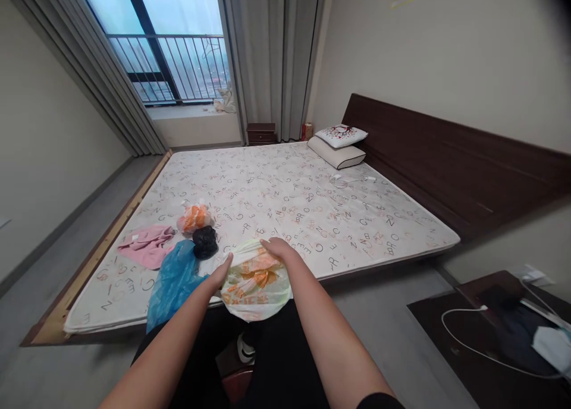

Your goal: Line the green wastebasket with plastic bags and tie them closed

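Note:
A pale plastic bag (256, 281) with orange print is stretched between my two hands, over my lap at the mattress edge. My left hand (222, 272) grips its left side, with the thumb showing on top. On the upper right of the bag, my right hand (275, 248) is closed on the rim; its other fingers are hidden behind the plastic. Left of my left hand lies a blue plastic bag (176, 278), draped over the mattress edge. Close by are a crumpled black plastic bag (205, 243), an orange-and-white plastic bag (195, 218) and a pink cloth (149, 247).
The mattress (267, 189) with printed letters fills the middle. Two pillows (339, 144) and a white cable (350, 180) lie near the dark headboard (423, 141). At right stands a dark nightstand (450, 326) with a white cord. A window (169, 46) is behind.

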Demonstrator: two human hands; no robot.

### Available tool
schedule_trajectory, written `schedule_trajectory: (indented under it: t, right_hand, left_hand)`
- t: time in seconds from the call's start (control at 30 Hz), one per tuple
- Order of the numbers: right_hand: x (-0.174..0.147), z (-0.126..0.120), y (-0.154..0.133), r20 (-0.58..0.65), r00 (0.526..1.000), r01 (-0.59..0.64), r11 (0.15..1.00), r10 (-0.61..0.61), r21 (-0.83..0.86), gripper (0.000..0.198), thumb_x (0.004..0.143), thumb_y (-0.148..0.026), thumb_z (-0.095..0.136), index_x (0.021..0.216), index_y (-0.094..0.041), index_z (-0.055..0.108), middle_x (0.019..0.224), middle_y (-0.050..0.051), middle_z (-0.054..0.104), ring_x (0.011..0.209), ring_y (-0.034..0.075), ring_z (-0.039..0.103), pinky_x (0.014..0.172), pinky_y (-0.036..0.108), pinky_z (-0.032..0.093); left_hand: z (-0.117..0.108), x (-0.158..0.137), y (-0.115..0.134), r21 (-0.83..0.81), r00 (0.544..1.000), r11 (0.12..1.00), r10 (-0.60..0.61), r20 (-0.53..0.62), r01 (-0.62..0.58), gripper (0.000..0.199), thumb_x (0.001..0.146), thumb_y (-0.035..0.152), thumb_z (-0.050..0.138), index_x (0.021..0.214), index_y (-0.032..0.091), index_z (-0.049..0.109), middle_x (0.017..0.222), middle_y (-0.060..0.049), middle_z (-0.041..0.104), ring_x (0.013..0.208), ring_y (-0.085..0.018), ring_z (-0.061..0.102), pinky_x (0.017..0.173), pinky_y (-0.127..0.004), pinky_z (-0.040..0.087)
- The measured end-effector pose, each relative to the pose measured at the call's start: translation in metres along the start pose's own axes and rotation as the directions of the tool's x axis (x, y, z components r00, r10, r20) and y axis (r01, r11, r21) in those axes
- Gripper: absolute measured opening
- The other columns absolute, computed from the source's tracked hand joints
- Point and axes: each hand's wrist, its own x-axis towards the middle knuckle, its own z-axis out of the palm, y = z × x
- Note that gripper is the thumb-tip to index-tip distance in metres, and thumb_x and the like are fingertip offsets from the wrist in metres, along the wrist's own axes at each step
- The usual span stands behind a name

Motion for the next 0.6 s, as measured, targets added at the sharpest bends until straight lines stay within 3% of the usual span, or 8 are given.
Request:
schedule_trajectory:
  t: [0.07,0.17,0.33,0.47,0.6]
  right_hand:
    - [0.005,-0.001,-0.001,0.04,0.999,-0.011,1.0,0.01,0.007,0.066,0.095,-0.065,0.049,0.134,-0.013,0.065,0.146,0.018,0.058,0.131,0.032,0.059,0.106,0.039,0.046]
    - [0.01,-0.002,-0.001,0.105,0.994,-0.036,0.999,0.034,0.017,0.063,0.093,-0.064,0.053,0.129,-0.014,0.068,0.142,0.017,0.062,0.124,0.031,0.064,0.1,0.038,0.05]
    - [0.01,-0.005,0.0,0.145,0.986,-0.084,0.996,0.08,0.025,0.068,0.093,-0.07,0.048,0.126,-0.015,0.069,0.136,0.016,0.066,0.11,0.029,0.071,0.089,0.038,0.056]
    - [-0.003,0.005,-0.005,0.02,0.997,-0.075,0.997,0.075,-0.031,0.069,0.094,-0.067,0.049,0.14,-0.016,0.057,0.147,0.019,0.056,0.13,0.032,0.059,0.102,0.041,0.049]
    - [-0.019,0.028,-0.006,-0.244,0.97,-0.053,0.97,-0.007,-0.236,0.066,0.098,-0.058,0.046,0.15,-0.018,0.042,0.146,0.022,0.052,0.13,0.034,0.058,0.103,0.045,0.047]
  left_hand:
    - [-0.003,0.001,0.001,-0.146,0.979,0.984,-0.071,0.19,0.1,0.097,0.09,0.084,0.012,0.119,0.014,0.072,0.104,-0.018,0.079,0.095,-0.032,0.076,0.084,-0.042,0.06]
    - [-0.01,0.0,0.005,-0.131,0.933,0.977,-0.116,0.34,0.169,0.104,0.082,0.092,0.012,0.116,0.015,0.073,0.109,-0.018,0.078,0.099,-0.03,0.076,0.089,-0.039,0.059]
    - [-0.015,-0.007,0.013,-0.01,0.936,0.977,-0.199,0.29,0.211,0.11,0.072,0.1,0.013,0.112,0.017,0.074,0.112,-0.019,0.077,0.1,-0.031,0.075,0.087,-0.041,0.06]
    - [-0.023,-0.009,0.025,0.009,0.896,0.973,-0.214,0.389,0.229,0.098,0.075,0.096,0.021,0.102,0.019,0.076,0.105,-0.019,0.078,0.102,-0.035,0.074,0.08,-0.043,0.062]
    - [-0.033,-0.005,0.038,0.225,0.859,0.935,-0.344,0.378,0.275,0.108,0.073,0.097,0.006,0.096,0.018,0.076,0.106,-0.023,0.077,0.09,-0.036,0.075,0.071,-0.044,0.061]
